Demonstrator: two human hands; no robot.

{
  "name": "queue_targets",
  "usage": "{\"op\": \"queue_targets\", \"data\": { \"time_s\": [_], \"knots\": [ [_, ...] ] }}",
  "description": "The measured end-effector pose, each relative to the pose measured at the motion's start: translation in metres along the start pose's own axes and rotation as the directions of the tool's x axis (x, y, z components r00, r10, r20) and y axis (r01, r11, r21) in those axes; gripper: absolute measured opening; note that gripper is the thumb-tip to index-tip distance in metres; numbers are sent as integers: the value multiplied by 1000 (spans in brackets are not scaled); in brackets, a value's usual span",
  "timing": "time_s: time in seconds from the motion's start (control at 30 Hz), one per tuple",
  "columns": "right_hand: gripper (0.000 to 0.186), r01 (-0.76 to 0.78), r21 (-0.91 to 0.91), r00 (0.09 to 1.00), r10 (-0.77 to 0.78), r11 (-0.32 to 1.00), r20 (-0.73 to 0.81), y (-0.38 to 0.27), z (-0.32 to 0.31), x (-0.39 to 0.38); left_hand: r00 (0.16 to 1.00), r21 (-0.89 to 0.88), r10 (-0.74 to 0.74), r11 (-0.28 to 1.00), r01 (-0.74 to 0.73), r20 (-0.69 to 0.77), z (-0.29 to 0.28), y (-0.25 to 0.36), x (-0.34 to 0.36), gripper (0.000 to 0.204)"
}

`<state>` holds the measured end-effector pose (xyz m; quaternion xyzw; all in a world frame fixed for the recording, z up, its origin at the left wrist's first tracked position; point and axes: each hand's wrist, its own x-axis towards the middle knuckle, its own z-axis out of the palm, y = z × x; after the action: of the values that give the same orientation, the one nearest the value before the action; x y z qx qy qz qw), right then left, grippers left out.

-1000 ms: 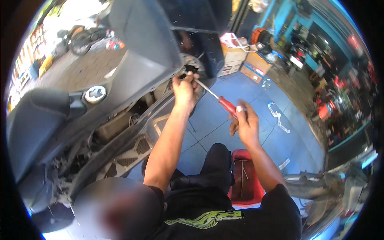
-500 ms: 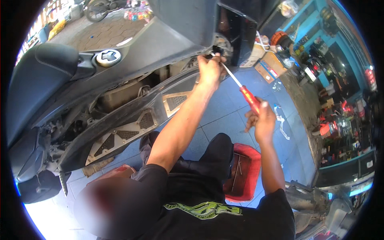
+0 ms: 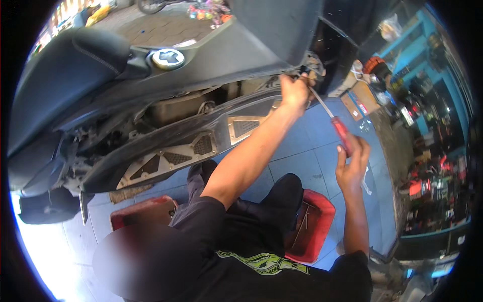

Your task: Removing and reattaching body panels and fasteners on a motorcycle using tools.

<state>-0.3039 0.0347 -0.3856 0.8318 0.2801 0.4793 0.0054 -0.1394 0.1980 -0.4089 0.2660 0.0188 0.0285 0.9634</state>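
A black motor scooter (image 3: pixel 201 65) lies across the view, its lower side panel open. At the front end of that opening is my left hand (image 3: pixel 296 93), fingers bent and pinched together against the bodywork; what they grip is hidden. Beside these fingers, the shaft of a red-handled screwdriver (image 3: pixel 340 130) slants up toward the scooter. Its tip is out of sight by the left fingertips. My right hand (image 3: pixel 353 163) has its fingers and thumb around the rear end of the red handle.
Near my legs stands a red tray (image 3: pixel 327 214) with thin metal rods in it. Another red tray (image 3: pixel 121 216) is at the left. A cardboard box (image 3: pixel 359 100) rests beyond the right hand, near cluttered tool shelves (image 3: pixel 432 176). Blue tiles (image 3: pixel 297 156) cover the floor.
The view has shifted, so the scooter and both hands appear farther right. My right hand has changed its hold on the handle, its fingers now higher and straighter. The left hand stays at the opening.
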Motion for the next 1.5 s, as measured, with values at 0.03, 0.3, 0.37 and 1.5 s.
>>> {"op": "queue_targets", "data": {
  "time_s": [0.03, 0.3, 0.37, 1.5],
  "knots": [
    [38, 19, 69, 999, -22, 997, 46, -4, 0, 4, 999, 8, -8, 1000, 7, 32, -8, -1, 2, 11],
    [37, -258, 162, 950, 219, 952, 221, -1, -15, 13, 998, 83, -11, 997, 6, 59, 3, 1, -4, 11],
    [38, -186, 47, 927, 159, 981, 340, -3, -15, 30, 999, 93, -14, 996, 10, 36, 1, 4, -3, 12],
    [36, -633, 415, 774, 547, 653, 320, -17, -60, -41, 939, 283, -272, 936, 209, 208, -29, 26, -44, 14]
  ]
}}
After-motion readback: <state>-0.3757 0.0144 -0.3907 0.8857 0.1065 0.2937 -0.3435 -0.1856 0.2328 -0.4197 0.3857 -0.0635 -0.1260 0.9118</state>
